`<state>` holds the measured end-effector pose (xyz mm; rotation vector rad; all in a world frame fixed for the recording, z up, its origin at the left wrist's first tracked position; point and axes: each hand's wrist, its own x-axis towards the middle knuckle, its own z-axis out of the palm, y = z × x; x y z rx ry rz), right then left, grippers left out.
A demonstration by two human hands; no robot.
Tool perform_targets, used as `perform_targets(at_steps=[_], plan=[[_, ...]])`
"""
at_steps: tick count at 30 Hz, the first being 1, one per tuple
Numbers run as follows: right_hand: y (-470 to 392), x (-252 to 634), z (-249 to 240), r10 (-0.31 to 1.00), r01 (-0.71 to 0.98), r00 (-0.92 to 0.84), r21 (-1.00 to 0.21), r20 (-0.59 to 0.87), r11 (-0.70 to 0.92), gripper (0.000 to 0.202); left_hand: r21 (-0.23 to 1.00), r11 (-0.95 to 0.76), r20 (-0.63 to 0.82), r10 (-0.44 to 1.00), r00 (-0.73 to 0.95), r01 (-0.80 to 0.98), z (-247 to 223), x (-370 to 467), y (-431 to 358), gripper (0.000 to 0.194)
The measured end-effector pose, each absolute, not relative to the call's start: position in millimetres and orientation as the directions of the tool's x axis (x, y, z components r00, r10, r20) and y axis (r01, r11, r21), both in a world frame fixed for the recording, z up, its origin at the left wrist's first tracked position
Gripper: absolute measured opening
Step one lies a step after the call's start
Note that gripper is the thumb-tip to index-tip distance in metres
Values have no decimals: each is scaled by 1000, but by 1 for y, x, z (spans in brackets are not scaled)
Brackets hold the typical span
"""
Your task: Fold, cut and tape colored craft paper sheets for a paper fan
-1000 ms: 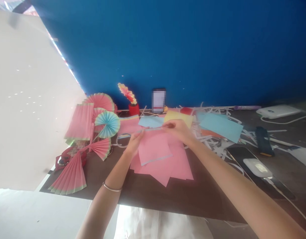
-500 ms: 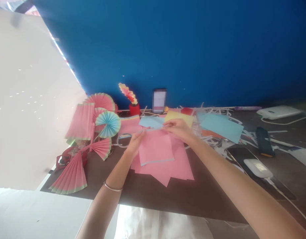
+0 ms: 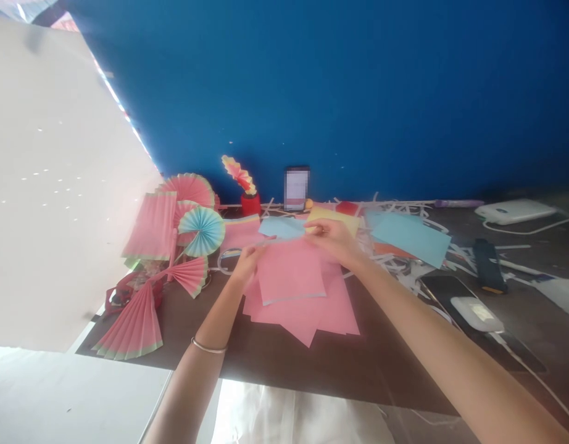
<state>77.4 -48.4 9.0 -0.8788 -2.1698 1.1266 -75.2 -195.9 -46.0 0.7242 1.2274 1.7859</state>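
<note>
A pink sheet of paper (image 3: 291, 271) with a thin pale-blue strip along its near edge lies over several plain pink sheets (image 3: 303, 320). At its far left corner my left hand (image 3: 250, 260) is closed, the edge between thumb and fingers. My right hand (image 3: 331, 237) pinches the far right corner, its fingertips beside a light-blue sheet (image 3: 281, 227) and a yellow sheet (image 3: 337, 217). The far edge of the sheet is slightly raised between both hands. A pair of scissors or a ring-shaped handle (image 3: 225, 261) lies left of my left hand, partly hidden.
Pleated pink paper fans (image 3: 134, 327) and a blue rosette (image 3: 202, 231) crowd the left side. A red pot (image 3: 250, 204) and a propped phone (image 3: 296, 188) stand by the blue wall. Rightward are blue paper (image 3: 411, 237), paper strips, and a white device (image 3: 477, 313) on a cable.
My left hand has shifted slightly left and down along the sheet's far edge. The sheet's near edge has moved a little away from me. My right hand stays nearly in place.
</note>
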Motion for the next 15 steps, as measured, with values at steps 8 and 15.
perform_targets(at_steps=[8,15], plan=[[-60,87,26,628,192,-731,-802,268,566,30,937,-149,283,852,-440,314,12,-79,-201,43],[-62,91,28,607,151,-742,-811,285,565,29,818,-192,290,952,-101,542,26,-67,-183,20]])
